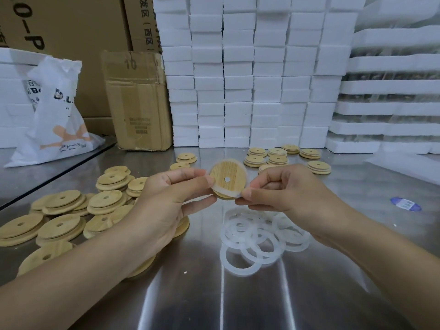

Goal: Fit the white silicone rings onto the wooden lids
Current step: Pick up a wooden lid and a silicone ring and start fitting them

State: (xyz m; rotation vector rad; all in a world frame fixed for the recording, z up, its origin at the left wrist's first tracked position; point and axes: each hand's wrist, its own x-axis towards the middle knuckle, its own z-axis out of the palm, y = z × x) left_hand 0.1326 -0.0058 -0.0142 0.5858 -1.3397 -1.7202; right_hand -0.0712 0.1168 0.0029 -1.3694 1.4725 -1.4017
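Observation:
I hold a round wooden lid (226, 175) with a small centre hole above the steel table, tilted toward me. My left hand (171, 198) pinches its left edge. My right hand (285, 189) pinches a white silicone ring (228, 193) that wraps part of the lid's rim. Below my hands, several loose white rings (252, 244) lie in a heap on the table. A pile of bare wooden lids (71, 210) spreads out at the left, partly hidden by my left forearm. Small stacks of lids (277, 158) stand behind my hands.
White foam blocks (238, 79) are stacked in a wall at the back, with foam trays (392, 86) at the right. A cardboard box (138, 101) and a white printed bag (54, 115) stand at the back left. A blue-white label (406, 204) lies at the right.

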